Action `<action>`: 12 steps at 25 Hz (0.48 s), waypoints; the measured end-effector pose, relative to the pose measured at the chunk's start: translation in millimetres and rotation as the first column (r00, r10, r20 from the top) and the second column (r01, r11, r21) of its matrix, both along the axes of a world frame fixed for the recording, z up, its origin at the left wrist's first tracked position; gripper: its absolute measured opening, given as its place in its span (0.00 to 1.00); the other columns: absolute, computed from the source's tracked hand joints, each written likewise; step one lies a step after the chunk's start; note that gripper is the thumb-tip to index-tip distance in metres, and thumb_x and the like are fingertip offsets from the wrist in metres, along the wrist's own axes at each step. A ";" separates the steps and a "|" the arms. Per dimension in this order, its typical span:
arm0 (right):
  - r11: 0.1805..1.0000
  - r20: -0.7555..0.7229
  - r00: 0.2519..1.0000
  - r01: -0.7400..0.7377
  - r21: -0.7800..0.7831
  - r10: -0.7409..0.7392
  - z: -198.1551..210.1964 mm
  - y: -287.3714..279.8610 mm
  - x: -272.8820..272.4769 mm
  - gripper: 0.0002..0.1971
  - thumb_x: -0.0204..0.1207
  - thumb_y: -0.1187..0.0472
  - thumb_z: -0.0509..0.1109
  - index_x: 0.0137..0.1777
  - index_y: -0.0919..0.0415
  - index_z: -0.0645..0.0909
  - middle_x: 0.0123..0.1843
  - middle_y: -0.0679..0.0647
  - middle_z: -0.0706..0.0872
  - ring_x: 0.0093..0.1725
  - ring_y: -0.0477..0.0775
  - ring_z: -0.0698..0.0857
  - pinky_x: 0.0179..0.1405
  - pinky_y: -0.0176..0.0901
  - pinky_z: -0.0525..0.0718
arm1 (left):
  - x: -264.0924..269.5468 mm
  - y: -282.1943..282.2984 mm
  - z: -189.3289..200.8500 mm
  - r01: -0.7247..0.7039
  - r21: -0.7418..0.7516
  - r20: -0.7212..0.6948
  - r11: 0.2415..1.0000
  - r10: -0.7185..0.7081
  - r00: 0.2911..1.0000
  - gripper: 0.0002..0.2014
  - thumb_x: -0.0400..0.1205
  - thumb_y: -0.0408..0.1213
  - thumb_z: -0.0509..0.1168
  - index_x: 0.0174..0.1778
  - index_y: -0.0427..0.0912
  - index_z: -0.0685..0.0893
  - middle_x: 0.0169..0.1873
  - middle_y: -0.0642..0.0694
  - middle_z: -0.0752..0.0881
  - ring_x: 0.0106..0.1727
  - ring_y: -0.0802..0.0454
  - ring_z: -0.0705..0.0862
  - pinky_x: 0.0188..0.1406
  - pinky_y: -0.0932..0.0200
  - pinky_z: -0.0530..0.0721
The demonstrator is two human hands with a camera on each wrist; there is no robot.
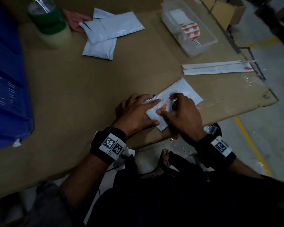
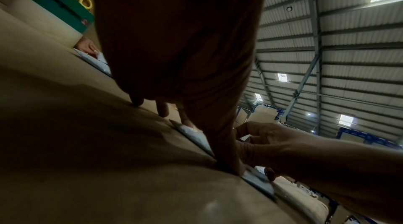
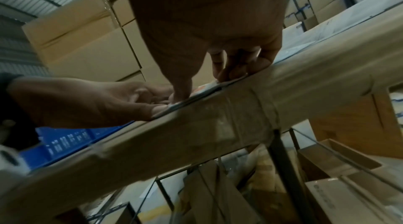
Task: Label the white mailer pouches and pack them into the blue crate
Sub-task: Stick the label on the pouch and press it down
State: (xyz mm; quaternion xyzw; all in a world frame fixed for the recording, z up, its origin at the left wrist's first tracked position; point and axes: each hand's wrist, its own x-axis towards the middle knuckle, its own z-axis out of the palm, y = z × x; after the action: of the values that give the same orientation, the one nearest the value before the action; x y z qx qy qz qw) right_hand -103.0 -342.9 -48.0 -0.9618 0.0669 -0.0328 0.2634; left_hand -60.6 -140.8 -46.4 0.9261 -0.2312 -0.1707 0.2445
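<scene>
Head view: left hand (image 1: pixel 134 114) flat, fingers spread, pressing white mailer pouch (image 1: pixel 187 92) at cardboard table's (image 1: pixel 72 89) near edge; right hand (image 1: pixel 182 115) fingers bent, pinching orange label (image 1: pixel 164 106) onto it. Blue crate (image 1: pixel 5 89) far left. Right wrist view alone shows boxes under the table

Head looks down; wrist views look up close along the fingers (image 2: pixel 229 150).

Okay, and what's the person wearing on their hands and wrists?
Both hands are bare. The left hand has a black wrist strap carrying a white plate with two square black-and-white codes and a thin black cable. The right hand has a similar black strap with one white code tag.
</scene>
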 end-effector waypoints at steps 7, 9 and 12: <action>0.991 -0.032 0.996 0.085 0.102 -0.082 4.9 0.1 2.1 0.33 0.70 0.27 0.75 0.66 0.48 0.77 0.50 0.45 0.85 0.55 0.52 0.84 0.50 0.53 0.84 | -0.2 2.0 -2.2 -0.007 -0.025 0.007 1.000 0.007 1.000 0.39 0.74 0.68 0.70 0.82 0.74 0.65 0.82 0.66 0.61 0.84 0.57 0.52 0.80 0.46 0.54; 0.993 -0.037 0.997 0.078 0.085 -0.075 4.7 -0.3 2.5 0.34 0.67 0.28 0.78 0.65 0.47 0.76 0.47 0.44 0.83 0.53 0.53 0.84 0.48 0.54 0.85 | -0.3 2.0 -3.7 0.000 -0.032 0.016 0.999 0.000 1.000 0.39 0.74 0.68 0.71 0.82 0.73 0.65 0.82 0.66 0.62 0.84 0.57 0.53 0.79 0.47 0.53; 0.990 -0.090 0.992 0.094 0.108 -0.084 8.9 -5.2 6.3 0.29 0.69 0.31 0.78 0.63 0.46 0.77 0.43 0.41 0.84 0.48 0.47 0.84 0.43 0.48 0.80 | -0.3 2.7 -3.2 0.000 -0.026 0.013 1.000 0.000 1.000 0.39 0.75 0.67 0.71 0.82 0.74 0.65 0.82 0.67 0.61 0.84 0.57 0.52 0.78 0.47 0.53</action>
State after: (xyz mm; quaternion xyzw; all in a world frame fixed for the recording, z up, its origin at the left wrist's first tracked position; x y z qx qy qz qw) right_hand -96.7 -348.1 -39.2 -0.9422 0.1227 0.0004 0.3119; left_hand -61.0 -138.1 -49.6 0.9239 -0.2349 -0.1616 0.2553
